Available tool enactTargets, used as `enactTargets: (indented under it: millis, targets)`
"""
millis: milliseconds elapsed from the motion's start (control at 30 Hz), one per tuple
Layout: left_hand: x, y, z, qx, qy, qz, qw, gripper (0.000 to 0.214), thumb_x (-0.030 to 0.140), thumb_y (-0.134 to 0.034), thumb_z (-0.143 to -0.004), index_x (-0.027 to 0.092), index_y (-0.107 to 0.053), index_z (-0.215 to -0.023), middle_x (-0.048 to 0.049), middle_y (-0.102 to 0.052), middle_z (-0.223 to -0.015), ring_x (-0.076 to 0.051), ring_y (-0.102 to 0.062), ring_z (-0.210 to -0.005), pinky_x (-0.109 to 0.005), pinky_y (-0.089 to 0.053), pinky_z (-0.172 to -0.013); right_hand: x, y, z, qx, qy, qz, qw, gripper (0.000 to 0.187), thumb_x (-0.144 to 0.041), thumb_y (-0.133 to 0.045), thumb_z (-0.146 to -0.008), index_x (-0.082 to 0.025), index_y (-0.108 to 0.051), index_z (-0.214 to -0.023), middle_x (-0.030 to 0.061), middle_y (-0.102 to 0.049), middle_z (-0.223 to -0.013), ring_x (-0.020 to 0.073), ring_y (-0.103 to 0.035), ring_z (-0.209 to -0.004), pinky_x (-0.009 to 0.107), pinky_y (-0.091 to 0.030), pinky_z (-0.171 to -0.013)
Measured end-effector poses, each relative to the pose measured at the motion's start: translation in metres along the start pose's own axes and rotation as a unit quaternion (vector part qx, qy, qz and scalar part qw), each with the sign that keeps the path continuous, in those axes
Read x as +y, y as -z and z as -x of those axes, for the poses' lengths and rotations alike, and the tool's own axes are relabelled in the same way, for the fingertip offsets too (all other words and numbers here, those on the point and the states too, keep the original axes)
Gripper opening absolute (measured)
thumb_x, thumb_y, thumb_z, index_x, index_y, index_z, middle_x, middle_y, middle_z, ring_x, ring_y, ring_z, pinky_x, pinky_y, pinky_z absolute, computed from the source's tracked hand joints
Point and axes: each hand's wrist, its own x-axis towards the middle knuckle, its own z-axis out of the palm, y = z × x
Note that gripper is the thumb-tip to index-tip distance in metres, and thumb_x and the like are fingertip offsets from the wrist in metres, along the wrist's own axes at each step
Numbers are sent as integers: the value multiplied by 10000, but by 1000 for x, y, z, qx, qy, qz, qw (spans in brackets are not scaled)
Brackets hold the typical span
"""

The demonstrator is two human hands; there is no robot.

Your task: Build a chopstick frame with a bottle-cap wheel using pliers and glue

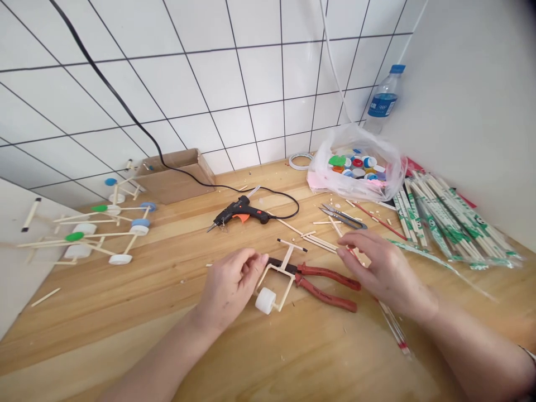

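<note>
My left hand (232, 285) is closed, thumb and fingers pinching the left side of a small wooden stick frame (288, 273). A white bottle cap wheel (265, 301) sits at the frame's near end, and a dark-tipped crossbar (292, 245) tops its far stem. Behind the frame lie red-handled pliers (329, 285), their jaws partly hidden. On the right, my right hand (377, 265) has its thumb and fingertips closed around a thin wooden stick (334, 225). More loose sticks (320, 242) lie just left of those fingertips.
A black glue gun (240, 213) lies beyond, its cord looping across the table. Snips (343, 216), a bag of bottle caps (355, 167), packaged chopsticks (452, 218) and a water bottle (383, 100) are right. Stick-and-cap models (96, 229) and a cardboard box (176, 178) stand left.
</note>
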Motion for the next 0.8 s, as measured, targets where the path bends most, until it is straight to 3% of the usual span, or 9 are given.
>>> enactTargets:
  millis: [267,467,600,800]
  targets:
    - [-18,-10,-1,85,18,34,996,265,353,-452,-898,171,-556,-735,38,-467,-575,-89,-416,-521,-197,-370,-525,16,11,-8,-24,-119,-52,991,190,-277,-488,-868,-190,-618,-762,21,-662,-724,144,-584,-632,253,-446,-577]
    - [-24,-10,-2,114,12,14,993,263,299,-438,-895,179,-511,-673,42,-426,-558,-89,-386,-511,-201,-337,-512,30,5,-7,-44,-165,-75,982,224,-305,-495,-867,-177,-638,-752,3,-644,-675,133,-541,-598,249,-412,-567]
    - [-24,-10,-4,113,21,26,993,273,307,-419,-896,180,-533,-683,36,-455,-551,-98,-421,-520,-203,-360,-532,35,-5,-7,-56,-146,-85,984,193,-274,-492,-860,-173,-639,-787,17,-663,-734,147,-577,-654,260,-434,-598]
    - [-24,-10,-5,116,31,42,992,296,323,-416,-890,176,-565,-680,40,-443,-517,-100,-418,-497,-201,-360,-511,30,-14,-4,-39,-64,-27,997,146,-183,-496,-842,-171,-630,-786,43,-645,-775,170,-587,-745,288,-459,-678]
